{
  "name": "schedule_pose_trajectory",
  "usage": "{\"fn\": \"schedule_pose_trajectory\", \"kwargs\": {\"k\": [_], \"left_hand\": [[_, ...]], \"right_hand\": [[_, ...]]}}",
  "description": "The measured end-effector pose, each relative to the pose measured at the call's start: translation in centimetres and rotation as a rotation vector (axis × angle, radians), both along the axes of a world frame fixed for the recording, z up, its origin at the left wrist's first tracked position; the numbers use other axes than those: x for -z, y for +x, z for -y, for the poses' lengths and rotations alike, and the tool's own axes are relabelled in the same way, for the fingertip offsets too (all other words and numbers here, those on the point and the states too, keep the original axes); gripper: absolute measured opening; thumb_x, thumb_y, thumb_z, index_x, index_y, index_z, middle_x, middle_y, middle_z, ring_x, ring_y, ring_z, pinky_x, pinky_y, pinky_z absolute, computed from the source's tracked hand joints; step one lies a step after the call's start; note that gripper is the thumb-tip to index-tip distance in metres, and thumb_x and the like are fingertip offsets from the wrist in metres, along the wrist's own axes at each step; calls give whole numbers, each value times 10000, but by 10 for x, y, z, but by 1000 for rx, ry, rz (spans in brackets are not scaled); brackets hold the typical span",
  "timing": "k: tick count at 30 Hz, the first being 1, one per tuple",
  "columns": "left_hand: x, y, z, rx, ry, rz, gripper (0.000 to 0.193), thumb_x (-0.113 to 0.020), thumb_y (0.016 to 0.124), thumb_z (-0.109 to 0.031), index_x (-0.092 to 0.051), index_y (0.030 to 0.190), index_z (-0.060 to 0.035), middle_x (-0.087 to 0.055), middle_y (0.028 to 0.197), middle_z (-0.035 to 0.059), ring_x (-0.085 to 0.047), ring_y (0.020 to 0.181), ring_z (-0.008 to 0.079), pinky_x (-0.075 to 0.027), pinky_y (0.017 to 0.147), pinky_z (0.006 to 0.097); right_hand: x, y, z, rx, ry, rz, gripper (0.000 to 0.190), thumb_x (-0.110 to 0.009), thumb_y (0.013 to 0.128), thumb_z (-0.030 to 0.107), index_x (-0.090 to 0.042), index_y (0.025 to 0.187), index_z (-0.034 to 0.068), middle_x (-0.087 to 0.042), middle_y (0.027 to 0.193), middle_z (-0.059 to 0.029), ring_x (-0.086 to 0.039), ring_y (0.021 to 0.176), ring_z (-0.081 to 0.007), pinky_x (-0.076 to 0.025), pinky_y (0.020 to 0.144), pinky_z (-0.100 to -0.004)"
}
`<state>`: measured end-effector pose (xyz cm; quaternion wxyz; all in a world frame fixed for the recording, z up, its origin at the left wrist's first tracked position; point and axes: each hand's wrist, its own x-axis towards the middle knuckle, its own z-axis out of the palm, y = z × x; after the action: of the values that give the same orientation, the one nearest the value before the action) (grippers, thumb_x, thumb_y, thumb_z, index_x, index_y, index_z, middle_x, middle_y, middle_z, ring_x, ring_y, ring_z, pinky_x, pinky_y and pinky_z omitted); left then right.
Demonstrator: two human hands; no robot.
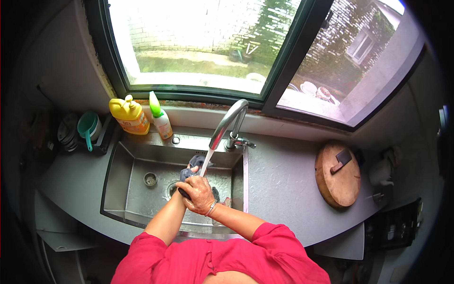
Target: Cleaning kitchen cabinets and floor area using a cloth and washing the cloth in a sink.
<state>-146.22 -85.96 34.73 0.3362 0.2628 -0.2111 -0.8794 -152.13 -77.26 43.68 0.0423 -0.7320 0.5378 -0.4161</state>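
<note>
A dark grey wet cloth is bunched in my left hand, under the stream from the chrome faucet. Only a few fingers of that hand show; the cloth and my other hand cover the rest. My right hand lies across my left wrist, its fingers curled around a dark part of the cloth. Water runs down right beside both hands into the stainless steel sink. On the sink floor, to the right of my hands, sits a dark scrubber-like item, partly hidden.
A yellow jug and a spray bottle stand behind the sink. At left are a green dipper and stacked bowls. A cleaver rests on a round wooden chopping block on the right counter.
</note>
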Motion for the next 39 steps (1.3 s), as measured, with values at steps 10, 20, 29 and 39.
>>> {"fn": "schedule_pose_trajectory", "kwargs": {"k": [10, 20, 29, 39], "left_hand": [[101, -14, -8, -53, 5, -486, 269, -404, 830, -285, -488, 978, -77, -531, 950, 70, -525, 945, 212, -430, 815, 351], [-22, -4, 13, -187, -148, 440, 278, -467, 854, -275, -506, 1014, -52, -550, 905, 46, -543, 826, 152, -452, 746, 310], [-41, -5, 24, -28, -31, 473, 307, -464, 841, -382, -516, 992, -120, -548, 930, 43, -507, 897, 194, -362, 840, 454], [5, 21, 2, 172, 349, 30, 690, -448, 712, -646, -528, 857, 24, -577, 817, 158, -577, 764, 274, -475, 727, 369]], "right_hand": [[38, -18, 29, 101, 309, 53, 430, -604, 576, 346, -603, 908, 73, -574, 985, -139, -532, 913, -304, -429, 783, -384], [99, -77, 59, 194, 387, 841, 378, -597, 702, 295, -567, 972, 31, -607, 866, -101, -562, 837, -181, -422, 768, -291], [67, -86, 62, 328, 514, 516, 406, -686, 600, 201, -557, 939, 19, -599, 842, -82, -557, 779, -156, -439, 718, -285], [41, 8, 13, 102, 464, 572, 322, -543, 605, 97, -439, 907, 63, -545, 733, -174, -555, 732, -360, -439, 642, -367]]}}
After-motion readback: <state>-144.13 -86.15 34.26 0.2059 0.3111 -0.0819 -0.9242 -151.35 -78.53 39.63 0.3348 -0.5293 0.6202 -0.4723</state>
